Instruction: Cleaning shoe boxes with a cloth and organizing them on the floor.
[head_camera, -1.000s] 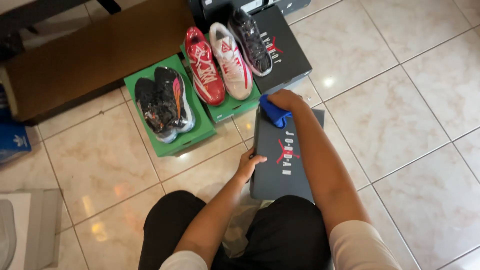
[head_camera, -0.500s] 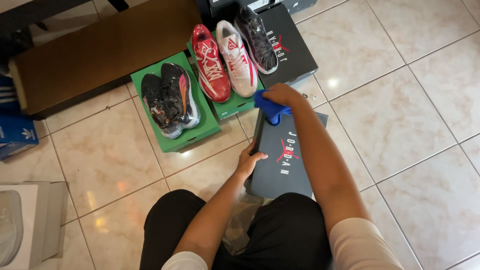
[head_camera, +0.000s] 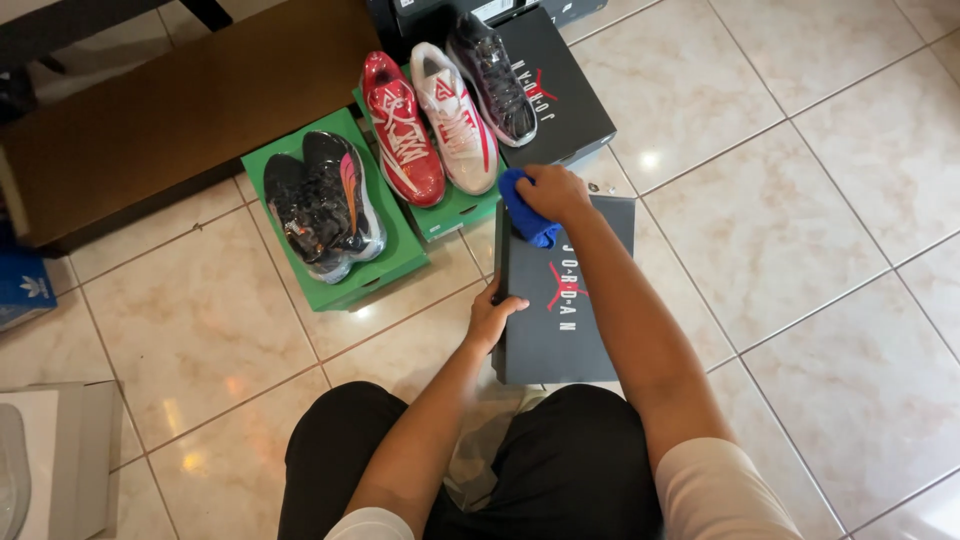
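Tiled floor (head_camera: 800, 230): right hand (head_camera: 552, 192) grip clutches blue cloth (head_camera: 528, 220) atop black shoebox (head_camera: 570, 320)

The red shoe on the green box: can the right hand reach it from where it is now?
Probably yes. The right hand, holding a blue cloth on the dark shoebox, is close to the red shoe. Only the white and red shoe stands between them, and the hand could pass over it.

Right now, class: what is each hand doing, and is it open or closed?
Left hand: fingers closed on the near left edge of the dark shoebox.
Right hand: fingers closed on a blue cloth, pressed to the box top.
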